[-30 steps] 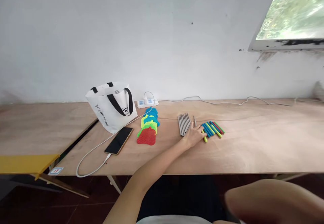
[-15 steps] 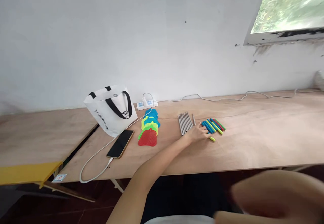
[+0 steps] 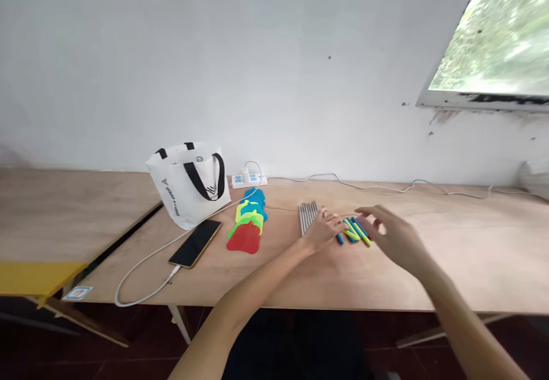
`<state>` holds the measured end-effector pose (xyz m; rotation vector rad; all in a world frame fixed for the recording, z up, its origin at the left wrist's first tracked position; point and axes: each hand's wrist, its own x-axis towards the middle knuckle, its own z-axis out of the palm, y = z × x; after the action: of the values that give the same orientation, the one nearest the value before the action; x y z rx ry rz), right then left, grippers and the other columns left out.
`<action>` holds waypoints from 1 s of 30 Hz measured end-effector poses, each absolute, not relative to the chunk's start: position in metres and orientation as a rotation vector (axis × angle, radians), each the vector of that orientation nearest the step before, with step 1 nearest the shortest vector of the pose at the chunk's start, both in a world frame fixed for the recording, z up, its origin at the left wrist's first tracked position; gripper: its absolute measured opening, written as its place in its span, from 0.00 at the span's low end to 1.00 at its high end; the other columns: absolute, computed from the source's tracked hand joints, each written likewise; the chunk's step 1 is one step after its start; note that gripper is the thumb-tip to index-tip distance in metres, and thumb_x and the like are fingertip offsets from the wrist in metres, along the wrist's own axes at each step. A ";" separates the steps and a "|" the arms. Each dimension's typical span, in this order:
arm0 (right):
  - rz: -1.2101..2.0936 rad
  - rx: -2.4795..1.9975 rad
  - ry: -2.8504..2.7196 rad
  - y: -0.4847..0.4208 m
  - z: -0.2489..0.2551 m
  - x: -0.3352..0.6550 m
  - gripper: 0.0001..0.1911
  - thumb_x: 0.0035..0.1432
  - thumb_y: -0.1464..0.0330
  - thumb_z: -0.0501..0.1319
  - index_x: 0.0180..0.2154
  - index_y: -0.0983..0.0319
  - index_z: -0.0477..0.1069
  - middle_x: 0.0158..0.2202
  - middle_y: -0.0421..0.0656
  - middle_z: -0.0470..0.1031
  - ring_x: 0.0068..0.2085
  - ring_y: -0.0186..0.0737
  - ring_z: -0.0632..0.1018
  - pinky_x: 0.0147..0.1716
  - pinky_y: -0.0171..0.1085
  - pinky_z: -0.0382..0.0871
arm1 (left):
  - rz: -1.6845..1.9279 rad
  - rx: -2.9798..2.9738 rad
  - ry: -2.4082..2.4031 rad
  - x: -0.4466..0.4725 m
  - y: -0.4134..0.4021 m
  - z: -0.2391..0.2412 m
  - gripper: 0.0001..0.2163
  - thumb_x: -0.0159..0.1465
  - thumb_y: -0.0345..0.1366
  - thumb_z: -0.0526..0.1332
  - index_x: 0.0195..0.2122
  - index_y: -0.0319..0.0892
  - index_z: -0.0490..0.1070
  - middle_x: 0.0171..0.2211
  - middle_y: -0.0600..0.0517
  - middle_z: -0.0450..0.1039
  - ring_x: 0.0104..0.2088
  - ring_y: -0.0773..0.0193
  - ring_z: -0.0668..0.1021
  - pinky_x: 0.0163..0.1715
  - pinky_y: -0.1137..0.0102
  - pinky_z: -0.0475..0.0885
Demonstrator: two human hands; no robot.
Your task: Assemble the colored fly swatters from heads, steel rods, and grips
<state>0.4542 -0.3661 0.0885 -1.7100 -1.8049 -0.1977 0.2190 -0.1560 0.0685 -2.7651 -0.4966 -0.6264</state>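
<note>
My left hand reaches over the right side of a row of grey metal rods. Its fingers are bent and closed at the left end of a group of coloured sticks, and what lies under them is hidden. A dark blue stick pokes out just below those fingers. Beside them, blue and yellow sticks lie at a slant. My right hand hovers at the right end of the group, open, with curved fingers apart and slightly blurred. A bit of red shows behind its fingertips.
Overlapping mesh fly-swatter heads in red, green, yellow and blue lie left of the rods. Farther left are a phone on a white charging cable and a white bag. A power strip sits by the wall.
My right hand has come up from the blurred lower right corner to the sticks. My left hand has drawn slightly left, and several sticks lie differently. The camera view has shifted.
</note>
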 end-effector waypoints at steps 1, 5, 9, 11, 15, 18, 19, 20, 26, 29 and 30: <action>-0.138 -1.736 -1.832 -0.326 0.102 0.440 0.16 0.67 0.54 0.56 0.47 0.52 0.78 0.44 0.42 0.81 0.36 0.40 0.80 0.34 0.36 0.72 | -0.655 -2.785 -0.521 0.221 -0.155 0.070 0.16 0.70 0.26 0.54 0.56 0.46 0.70 0.54 0.48 0.75 0.59 0.57 0.72 0.64 0.53 0.56; 0.078 -1.746 -1.806 -0.232 0.096 0.409 0.20 0.65 0.52 0.52 0.40 0.55 0.79 0.34 0.45 0.82 0.33 0.45 0.80 0.32 0.38 0.71 | -0.751 -2.838 -0.585 0.235 -0.149 0.065 0.12 0.74 0.33 0.52 0.55 0.46 0.70 0.52 0.48 0.76 0.57 0.57 0.73 0.64 0.53 0.55; -0.050 -1.769 -1.581 -0.225 0.062 0.433 0.22 0.64 0.52 0.52 0.35 0.58 0.78 0.33 0.46 0.82 0.35 0.44 0.80 0.36 0.38 0.71 | -0.859 -2.777 -0.864 0.255 -0.149 0.052 0.12 0.74 0.36 0.55 0.55 0.43 0.69 0.53 0.46 0.74 0.57 0.56 0.73 0.62 0.56 0.60; -0.117 -1.831 -1.484 -0.226 0.049 0.446 0.23 0.64 0.52 0.50 0.34 0.59 0.77 0.32 0.47 0.81 0.34 0.44 0.79 0.34 0.38 0.70 | -0.817 -2.802 -0.903 0.264 -0.151 0.045 0.12 0.74 0.39 0.53 0.54 0.43 0.70 0.54 0.45 0.73 0.57 0.55 0.73 0.62 0.55 0.61; -0.182 -1.906 -1.470 -0.218 0.031 0.450 0.20 0.63 0.54 0.51 0.36 0.58 0.76 0.35 0.47 0.80 0.34 0.44 0.78 0.32 0.39 0.68 | -0.680 -2.924 -0.778 0.273 -0.156 0.032 0.17 0.74 0.48 0.52 0.56 0.46 0.70 0.59 0.47 0.72 0.60 0.53 0.71 0.64 0.47 0.57; -0.205 -1.912 -1.543 -0.214 0.023 0.445 0.15 0.63 0.59 0.52 0.38 0.57 0.76 0.38 0.46 0.80 0.40 0.44 0.78 0.35 0.38 0.68 | -0.642 -2.939 -0.815 0.274 -0.157 0.028 0.16 0.74 0.46 0.53 0.54 0.44 0.71 0.56 0.46 0.74 0.58 0.52 0.73 0.63 0.47 0.59; -0.212 -1.913 -1.563 -0.213 0.021 0.443 0.14 0.63 0.61 0.52 0.39 0.57 0.76 0.39 0.46 0.79 0.41 0.44 0.78 0.36 0.38 0.68 | -0.630 -2.929 -0.822 0.273 -0.157 0.029 0.16 0.74 0.46 0.53 0.53 0.43 0.72 0.55 0.46 0.74 0.57 0.52 0.74 0.63 0.47 0.60; -0.218 -1.913 -1.578 -0.214 0.020 0.442 0.14 0.64 0.61 0.52 0.39 0.57 0.76 0.39 0.46 0.79 0.42 0.44 0.78 0.37 0.38 0.68 | -0.616 -2.916 -0.824 0.272 -0.157 0.030 0.15 0.73 0.45 0.54 0.51 0.43 0.73 0.54 0.46 0.74 0.55 0.52 0.75 0.62 0.47 0.60; -0.326 -1.877 -1.658 -0.216 0.011 0.442 0.15 0.66 0.64 0.51 0.40 0.55 0.77 0.48 0.45 0.78 0.50 0.45 0.77 0.43 0.40 0.70 | -0.602 -2.864 -0.826 0.263 -0.161 0.031 0.15 0.72 0.47 0.55 0.50 0.44 0.73 0.55 0.46 0.74 0.55 0.51 0.75 0.63 0.45 0.59; -0.466 -1.831 -1.724 -0.216 0.005 0.444 0.16 0.66 0.66 0.51 0.40 0.55 0.78 0.50 0.44 0.79 0.53 0.45 0.75 0.48 0.41 0.69 | -0.664 -2.861 -0.841 0.261 -0.163 0.028 0.16 0.72 0.47 0.54 0.52 0.44 0.71 0.57 0.45 0.73 0.58 0.51 0.72 0.63 0.46 0.59; -0.502 -1.826 -1.735 -0.216 0.004 0.444 0.16 0.66 0.66 0.51 0.41 0.55 0.78 0.50 0.44 0.79 0.54 0.45 0.75 0.49 0.42 0.68 | -0.674 -2.865 -0.845 0.261 -0.164 0.026 0.17 0.72 0.47 0.54 0.53 0.43 0.70 0.56 0.45 0.73 0.58 0.51 0.72 0.63 0.47 0.59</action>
<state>0.4444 -0.2163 0.0045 -1.8256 -1.7348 -0.5016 0.2614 -0.1637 0.0265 -2.8654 -0.8451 -0.6745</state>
